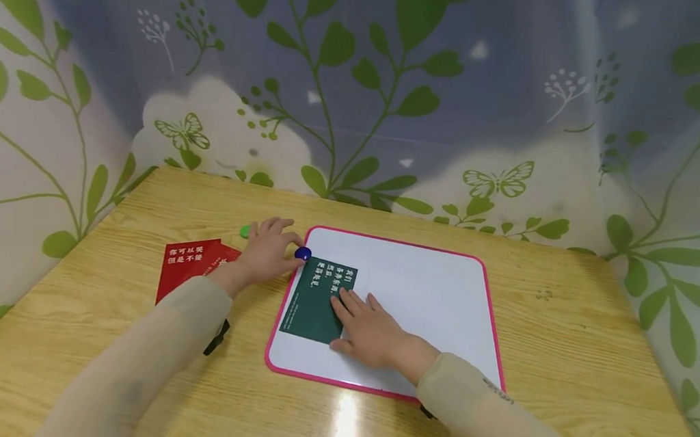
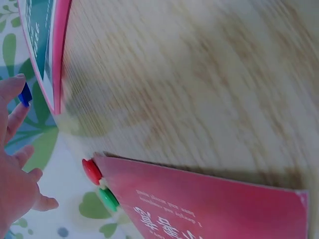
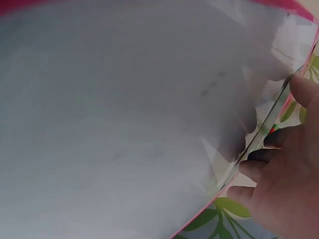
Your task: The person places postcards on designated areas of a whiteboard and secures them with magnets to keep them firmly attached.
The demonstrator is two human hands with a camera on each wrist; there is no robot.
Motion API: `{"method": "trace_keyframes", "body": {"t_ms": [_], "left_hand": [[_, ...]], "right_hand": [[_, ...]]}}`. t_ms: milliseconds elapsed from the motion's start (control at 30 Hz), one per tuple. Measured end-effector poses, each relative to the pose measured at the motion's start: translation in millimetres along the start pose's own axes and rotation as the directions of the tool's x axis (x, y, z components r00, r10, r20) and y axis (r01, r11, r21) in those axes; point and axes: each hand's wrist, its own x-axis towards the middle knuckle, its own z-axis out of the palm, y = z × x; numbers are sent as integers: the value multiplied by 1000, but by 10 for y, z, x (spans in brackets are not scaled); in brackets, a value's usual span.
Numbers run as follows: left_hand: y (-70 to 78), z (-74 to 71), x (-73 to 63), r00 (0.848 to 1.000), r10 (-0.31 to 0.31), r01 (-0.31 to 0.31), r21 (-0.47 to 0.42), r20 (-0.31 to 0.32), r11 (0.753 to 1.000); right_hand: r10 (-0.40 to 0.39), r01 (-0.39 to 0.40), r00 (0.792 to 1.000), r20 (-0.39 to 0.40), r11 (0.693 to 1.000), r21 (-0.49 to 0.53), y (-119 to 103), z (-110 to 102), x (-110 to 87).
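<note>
A round blue magnet (image 1: 303, 253) is pinched between the thumb and forefinger of my left hand (image 1: 267, 253), at the upper left corner of a dark green card (image 1: 315, 308). White lettering runs across that card, which lies on the left part of a whiteboard (image 1: 425, 286) with a pink rim. My right hand (image 1: 372, 330) rests on the card's right edge and the board, fingers spread. In the left wrist view, the blue magnet (image 2: 25, 94) shows between the fingertips. Seen from the right wrist, the right fingers (image 3: 254, 169) touch the thin card edge.
Red cards (image 1: 182, 267) with white lettering overlap left of the board, partly behind the left forearm. A green magnet (image 2: 108, 199) and a red magnet (image 2: 91, 171) sit beyond them. Patterned fabric (image 1: 383, 111) encloses the wooden table (image 1: 563, 331) at the back and sides.
</note>
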Motion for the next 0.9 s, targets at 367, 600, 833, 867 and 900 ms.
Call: {"method": "trace_keyframes", "body": {"t_ms": [367,600,833,867,900], "left_hand": [[137,-2,55,999,15,-16,39,33,999],[207,10,95,998,48,-51,58,47,997],[272,83,142,995,68,-74,92,69,993],[284,91,145,995,74,-81,100,71,992],[296,96,147,994,77,-84,105,74,991]], "right_hand": [[-10,12,999,33,997,-75,-31,-46,-4],[2,8,997,71,991,-134,-28,-71,30],[0,10,997,72,990,-138,-18,-61,33],[-2,12,997,72,990,-137,-18,-61,31],[-3,13,997,72,990,-137,-19,-61,28]]}}
